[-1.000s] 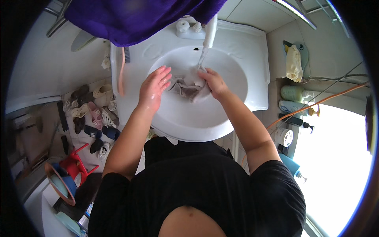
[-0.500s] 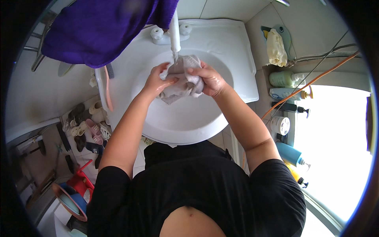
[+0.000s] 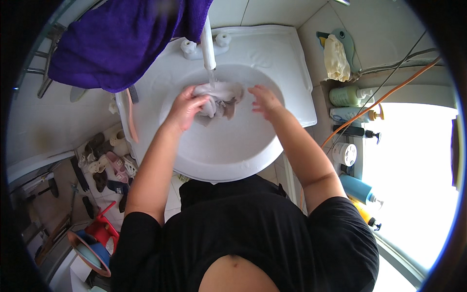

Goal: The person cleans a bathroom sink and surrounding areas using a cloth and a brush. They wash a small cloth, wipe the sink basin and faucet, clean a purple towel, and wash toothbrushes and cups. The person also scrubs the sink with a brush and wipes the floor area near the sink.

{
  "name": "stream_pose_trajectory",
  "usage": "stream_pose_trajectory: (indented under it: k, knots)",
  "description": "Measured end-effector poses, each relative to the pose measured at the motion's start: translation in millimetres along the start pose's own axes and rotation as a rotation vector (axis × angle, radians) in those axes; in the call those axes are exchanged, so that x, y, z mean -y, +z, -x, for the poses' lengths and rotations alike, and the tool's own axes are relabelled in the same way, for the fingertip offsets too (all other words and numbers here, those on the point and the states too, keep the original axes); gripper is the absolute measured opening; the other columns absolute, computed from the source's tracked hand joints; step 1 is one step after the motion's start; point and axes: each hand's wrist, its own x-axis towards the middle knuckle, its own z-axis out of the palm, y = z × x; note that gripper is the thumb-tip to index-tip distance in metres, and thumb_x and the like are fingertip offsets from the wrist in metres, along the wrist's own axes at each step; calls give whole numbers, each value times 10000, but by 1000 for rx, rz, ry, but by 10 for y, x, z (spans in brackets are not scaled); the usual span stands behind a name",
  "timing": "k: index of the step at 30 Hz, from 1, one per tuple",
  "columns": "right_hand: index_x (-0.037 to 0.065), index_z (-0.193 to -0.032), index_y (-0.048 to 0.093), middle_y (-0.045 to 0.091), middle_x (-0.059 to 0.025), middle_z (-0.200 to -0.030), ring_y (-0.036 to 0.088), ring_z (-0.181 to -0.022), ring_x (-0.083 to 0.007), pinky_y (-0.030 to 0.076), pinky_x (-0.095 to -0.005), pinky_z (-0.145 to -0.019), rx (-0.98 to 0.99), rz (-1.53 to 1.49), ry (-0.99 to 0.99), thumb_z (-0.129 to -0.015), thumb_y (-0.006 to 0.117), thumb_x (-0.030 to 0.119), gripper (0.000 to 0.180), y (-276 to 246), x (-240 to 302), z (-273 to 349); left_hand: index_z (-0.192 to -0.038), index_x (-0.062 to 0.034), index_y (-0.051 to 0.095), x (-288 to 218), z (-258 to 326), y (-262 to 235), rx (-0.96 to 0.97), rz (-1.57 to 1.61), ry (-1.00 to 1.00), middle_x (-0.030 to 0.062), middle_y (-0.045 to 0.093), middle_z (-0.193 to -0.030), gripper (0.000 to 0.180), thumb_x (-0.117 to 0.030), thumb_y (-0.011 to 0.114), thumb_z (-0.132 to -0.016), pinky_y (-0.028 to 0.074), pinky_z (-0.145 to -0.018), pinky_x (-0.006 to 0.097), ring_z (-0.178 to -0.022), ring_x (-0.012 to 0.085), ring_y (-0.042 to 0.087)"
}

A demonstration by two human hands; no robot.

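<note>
Person at a white sink point(image 3: 272, 146), upper centre of frame, rinsing a grey cloth point(image 3: 221, 100) under the tap point(image 3: 208, 44). Water is running onto the cloth, which sits bunched in the upper part of the basin, just below the spout.

Left hand point(image 3: 187, 108) has fingers curled into the cloth's left end, gripping a wad of it. Right hand point(image 3: 264, 100) is just right of the cloth, fingers spread and loose, holding nothing; whether the fingertips touch the fabric I cannot tell.

Progress, judged: wetting is under way and the cloth looks soaked; no suds visible, not wrung out yet, tap not yet shut off. So roughly mid-wash.

Orientation: the cloth is crumpled, no clear front. Its long axis runs roughly left to right across the frame, from left hand toward right hand, sagging slightly to the lower middle.

Purple towel point(image 3: 121, 39) hangs upper left; bottles point(image 3: 348, 95) line the right side.
</note>
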Motion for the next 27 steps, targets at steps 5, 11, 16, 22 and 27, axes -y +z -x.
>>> stream_pose_trajectory:
  k: [5, 11, 16, 22, 27]
  knots:
    - [73, -1273, 372, 379, -186, -1291, 368, -1191, -344, 321, -441, -985, 304, -640, 386, -746, 526, 591, 755, 536, -135, 71, -1125, -50, 485, -20, 281, 364, 202, 300, 156, 52, 541, -1056, 315, -76, 541, -816, 409, -873, 343, -993, 170, 512]
    - [78, -1212, 437, 461, -138, -1235, 446, -1132, -293, 324, -435, -987, 729, -997, 99, -735, 521, 613, 722, 653, -306, -122, -1065, -66, 466, 56, 305, 174, 26, 578, 124, 68, 520, -1087, 282, -204, 553, -835, 389, -906, 368, -1066, 191, 468]
    - [75, -1186, 466, 479, -133, -1221, 445, -1138, -283, 330, -421, -982, 757, -837, 62, -772, 532, 527, 617, 758, -135, 106, -1089, -54, 398, 221, 107, 96, -345, 217, 164, 81, 477, -1111, 357, -302, 520, -863, 389, -900, 354, -1063, 197, 446]
    - [11, -1211, 394, 495, -174, -1140, 491, -1049, -272, 380, -356, -916, 282, -19, -285, -691, 691, 370, 698, 776, 163, 19, -1118, -54, 449, 413, 59, -192, -392, 154, -13, 94, 489, -1121, 374, -315, 522, -861, 398, -862, 355, -1072, 174, 440]
    - [92, -1265, 352, 382, -186, -1270, 439, -1116, -350, 385, -414, -902, -362, 447, -726, -659, 686, 403, 759, 495, 753, -46, -1186, -72, 466, 739, 220, -585, -341, -329, 130, 66, 503, -1182, 379, -251, 533, -858, 403, -811, 280, -1035, 192, 493]
